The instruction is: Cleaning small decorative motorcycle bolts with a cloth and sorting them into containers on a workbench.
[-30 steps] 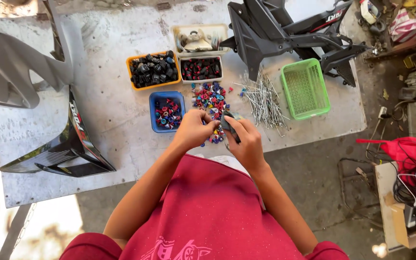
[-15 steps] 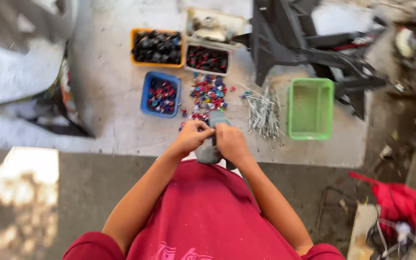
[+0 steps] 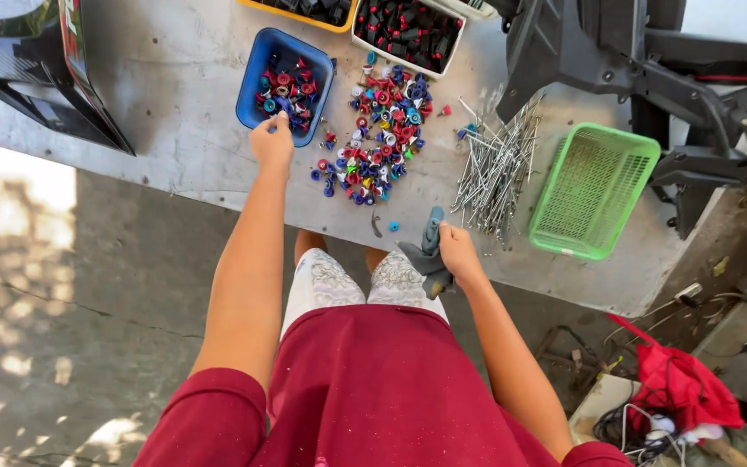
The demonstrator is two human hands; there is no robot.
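My left hand [image 3: 272, 140] reaches over the near rim of a blue tray [image 3: 263, 62] that holds small red and blue caps, fingers curled; whether it grips a cap is hidden. My right hand [image 3: 457, 251] is shut on a grey cloth [image 3: 426, 252] at the table's front edge. Between the hands lies a loose pile of coloured caps [image 3: 380, 130] on the grey table [image 3: 175, 147].
A heap of long metal nails [image 3: 494, 169] lies right of the caps, beside an empty green basket [image 3: 594, 190]. A white tray of dark and red parts [image 3: 408, 30] and an orange tray [image 3: 304, 10] stand behind. Black plastic panels [image 3: 616, 60] sit at right and left [image 3: 45, 78].
My hands have come apart. The left hand moved out to the blue tray; the right hand stays near the table edge with the cloth. The view has shifted closer.
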